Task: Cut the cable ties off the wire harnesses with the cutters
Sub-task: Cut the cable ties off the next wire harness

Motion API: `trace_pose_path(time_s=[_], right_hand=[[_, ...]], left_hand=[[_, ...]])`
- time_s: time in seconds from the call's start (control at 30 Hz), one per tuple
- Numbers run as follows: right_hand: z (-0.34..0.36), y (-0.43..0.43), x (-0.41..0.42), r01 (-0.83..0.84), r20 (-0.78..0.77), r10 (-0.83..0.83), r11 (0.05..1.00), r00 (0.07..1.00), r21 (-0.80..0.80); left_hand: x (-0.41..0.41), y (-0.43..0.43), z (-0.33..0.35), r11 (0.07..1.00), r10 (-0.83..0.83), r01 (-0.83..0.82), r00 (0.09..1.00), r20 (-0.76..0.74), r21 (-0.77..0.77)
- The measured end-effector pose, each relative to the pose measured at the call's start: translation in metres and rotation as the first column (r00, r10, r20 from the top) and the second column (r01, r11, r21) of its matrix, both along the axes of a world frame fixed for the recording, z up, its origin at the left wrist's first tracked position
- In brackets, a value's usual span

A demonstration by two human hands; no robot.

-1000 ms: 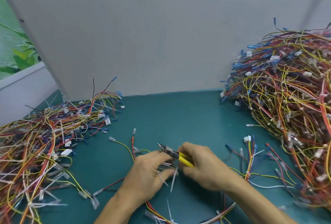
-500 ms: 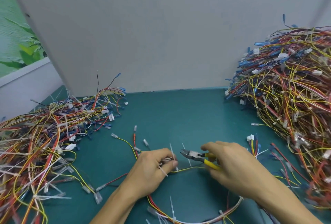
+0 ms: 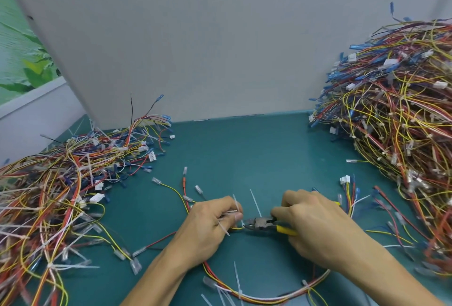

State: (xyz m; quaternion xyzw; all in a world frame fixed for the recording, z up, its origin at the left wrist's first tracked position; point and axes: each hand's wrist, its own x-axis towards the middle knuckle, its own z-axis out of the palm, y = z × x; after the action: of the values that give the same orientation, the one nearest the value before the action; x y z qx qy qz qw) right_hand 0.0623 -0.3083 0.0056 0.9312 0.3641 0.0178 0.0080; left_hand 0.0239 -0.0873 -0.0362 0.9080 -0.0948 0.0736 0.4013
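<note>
Mid-task, one cut in hand. Left hand point(image 3: 212, 220) has its grip closed on the wire harness point(image 3: 256, 299), pinching a yellow strand plus a few white tie tails. That harness loops along the near edge of the surface point(image 3: 244, 154), mid-way between the side edges. Right hand point(image 3: 315, 227) has its grip wrapped round the yellow handles of the cutters point(image 3: 261, 223). The nose sits at the yellow strand, just beside the left fingertips, jaws narrow. A cable tie point(image 3: 255, 204) sticks up right behind the nose. At least two ties still ring this harness near the near edge. The right pile point(image 3: 391, 134) at the right edge is tall and full of small white ties, likely untouched stock. The left pile point(image 3: 61, 195) at the left edge is lower and looser, probably done, though hard to tell. Judged: most work remains.
</note>
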Motion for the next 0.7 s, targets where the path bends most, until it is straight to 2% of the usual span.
trace_pose_path(time_s=[0.7], right_hand=[[-0.0003, 0.0042, -0.0009, -0.022, 0.015, 0.022, 0.999, 1.000, -0.037]], left_hand=[[-0.0003, -0.0005, 0.0013, 0.999, -0.031, 0.030, 0.999, 0.034, 0.010]])
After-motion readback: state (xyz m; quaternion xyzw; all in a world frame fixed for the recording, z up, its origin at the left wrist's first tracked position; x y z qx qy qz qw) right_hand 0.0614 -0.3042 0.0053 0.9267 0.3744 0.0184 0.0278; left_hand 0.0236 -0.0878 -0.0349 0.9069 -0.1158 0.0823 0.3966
